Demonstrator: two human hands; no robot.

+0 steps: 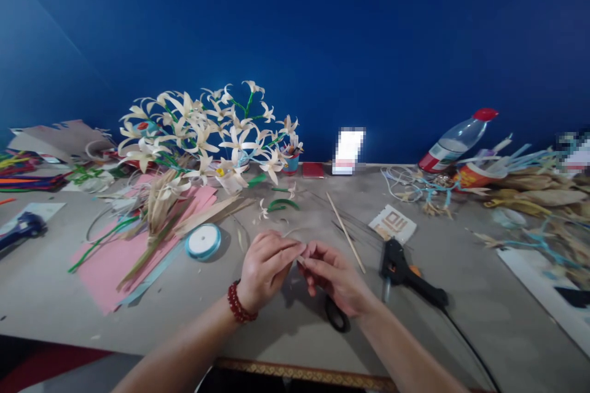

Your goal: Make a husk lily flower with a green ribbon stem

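Soft, even light falls on my tabletop [461, 295]; faint shadows pool under my hands. The blue wall [322, 24] darkens toward the corners, edges bow outward, and two patches are pixelated.

Cream flowers [207, 129] on green stems, pink paper [110, 261], pale blue ribbon spool [203, 241], black glue gun [405, 270] with orange trigger, red-capped bottle [456, 141], red bead bracelet [238, 304], deep blue wall [322, 24].

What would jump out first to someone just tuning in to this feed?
Probably the bunch of pale handmade flowers on green stems, standing at the back left against the blue wall. Next, the two hands at front centre: left hand and right hand pinch something tiny between their fingertips. A black glue gun lies just to their right.
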